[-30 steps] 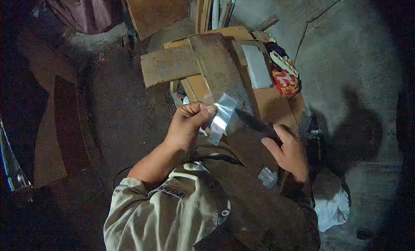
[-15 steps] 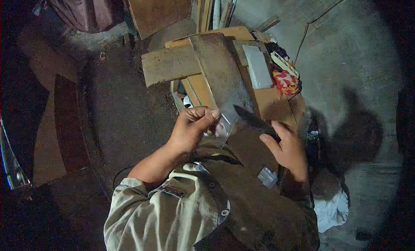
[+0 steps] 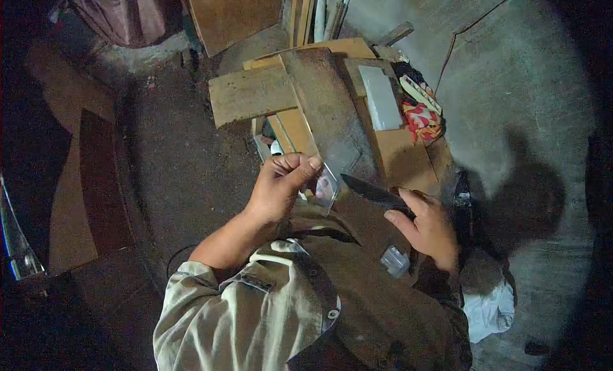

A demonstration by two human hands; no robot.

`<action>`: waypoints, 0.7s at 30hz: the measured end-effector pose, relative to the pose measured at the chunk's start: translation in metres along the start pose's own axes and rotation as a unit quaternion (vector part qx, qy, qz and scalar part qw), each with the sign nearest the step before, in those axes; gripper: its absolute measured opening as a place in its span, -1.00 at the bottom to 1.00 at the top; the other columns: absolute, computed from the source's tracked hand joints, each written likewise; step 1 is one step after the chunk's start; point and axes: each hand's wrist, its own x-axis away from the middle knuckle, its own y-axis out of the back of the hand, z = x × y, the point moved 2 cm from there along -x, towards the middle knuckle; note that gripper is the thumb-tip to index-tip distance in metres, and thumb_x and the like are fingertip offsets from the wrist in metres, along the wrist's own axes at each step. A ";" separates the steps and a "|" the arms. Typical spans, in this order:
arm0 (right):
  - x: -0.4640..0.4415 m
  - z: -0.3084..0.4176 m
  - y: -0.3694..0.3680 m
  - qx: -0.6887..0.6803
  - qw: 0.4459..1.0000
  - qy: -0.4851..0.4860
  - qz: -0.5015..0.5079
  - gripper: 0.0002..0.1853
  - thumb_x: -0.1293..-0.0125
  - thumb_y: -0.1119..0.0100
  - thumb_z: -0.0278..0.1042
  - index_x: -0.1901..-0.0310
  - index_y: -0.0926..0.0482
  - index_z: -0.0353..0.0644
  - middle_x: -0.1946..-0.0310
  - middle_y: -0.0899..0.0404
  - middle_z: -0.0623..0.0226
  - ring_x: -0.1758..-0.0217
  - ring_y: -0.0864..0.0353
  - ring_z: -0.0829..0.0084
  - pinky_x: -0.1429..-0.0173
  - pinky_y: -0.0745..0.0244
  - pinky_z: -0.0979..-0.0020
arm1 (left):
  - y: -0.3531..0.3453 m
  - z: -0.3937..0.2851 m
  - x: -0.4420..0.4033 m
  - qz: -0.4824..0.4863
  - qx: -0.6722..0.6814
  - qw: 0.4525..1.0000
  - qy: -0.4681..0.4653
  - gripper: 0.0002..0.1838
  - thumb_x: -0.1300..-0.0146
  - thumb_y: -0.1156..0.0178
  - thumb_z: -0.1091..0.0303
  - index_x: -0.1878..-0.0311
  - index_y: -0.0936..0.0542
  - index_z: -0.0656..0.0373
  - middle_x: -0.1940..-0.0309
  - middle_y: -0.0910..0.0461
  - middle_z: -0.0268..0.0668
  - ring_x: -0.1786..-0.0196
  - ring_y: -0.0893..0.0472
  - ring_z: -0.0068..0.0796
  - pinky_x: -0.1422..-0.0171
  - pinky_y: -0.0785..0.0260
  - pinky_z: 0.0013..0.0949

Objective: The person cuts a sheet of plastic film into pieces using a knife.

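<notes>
Between thumb and fingers, my left hand (image 3: 284, 182) pinches a thin clear plastic piece (image 3: 327, 189), held tilted in front of my body. My right hand (image 3: 424, 224) is closed around the handle of a dark-bladed knife (image 3: 367, 190). The blade points left, its tip close to the right edge of the plastic; a small gap seems to lie between them. Below the right hand, a small clear plastic item (image 3: 395, 261) lies on the dark cloth over my lap. The left fingertips behind the plastic are partly hidden.
Ahead is a low work surface of worn boards (image 3: 325, 103) and cardboard, with a white rectangular panel (image 3: 381, 98) on it. To its right sit a red-and-yellow patterned cloth (image 3: 423, 121) and a pale strip (image 3: 420, 94). A white bag (image 3: 488, 310) lies at lower right.
The knife and my right hand have moved slightly down, the tip dropping beside the plastic piece. My left hand has hardly moved and keeps its hold.
</notes>
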 end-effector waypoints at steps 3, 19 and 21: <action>0.000 0.000 -0.001 -0.008 1.000 -0.006 0.011 -0.54 -0.20 -0.22 -0.17 0.07 -0.49 -0.47 0.26 -0.55 -0.15 0.19 -0.59 -0.07 0.15 -0.47 0.20 | 0.003 0.007 -0.003 0.006 0.003 1.000 -0.022 -0.70 -0.33 -0.13 0.21 0.40 -0.60 0.25 0.52 -0.59 -0.36 0.47 -0.51 -0.62 0.34 -0.32 -0.50; -0.023 0.008 -0.022 -0.027 1.000 -0.001 -0.012 -0.52 -0.20 -0.21 -0.12 0.08 -0.49 -0.46 0.30 -0.56 -0.16 0.23 -0.60 -0.06 0.18 -0.46 0.18 | -0.002 0.015 0.004 0.085 -0.110 0.990 0.005 -0.86 -0.22 -0.25 0.38 0.31 -0.62 0.28 0.44 -0.62 -0.37 0.35 -0.53 -0.68 0.23 -0.37 -0.53; -0.027 0.010 -0.024 -0.029 1.000 0.000 -0.013 -0.52 -0.20 -0.22 -0.12 0.08 -0.49 -0.44 0.30 -0.56 -0.15 0.23 -0.59 -0.06 0.18 -0.46 0.17 | -0.005 0.013 0.006 0.087 -0.099 0.991 0.008 -0.87 -0.20 -0.26 0.39 0.31 -0.64 0.27 0.43 -0.63 -0.37 0.35 -0.54 -0.66 0.22 -0.38 -0.52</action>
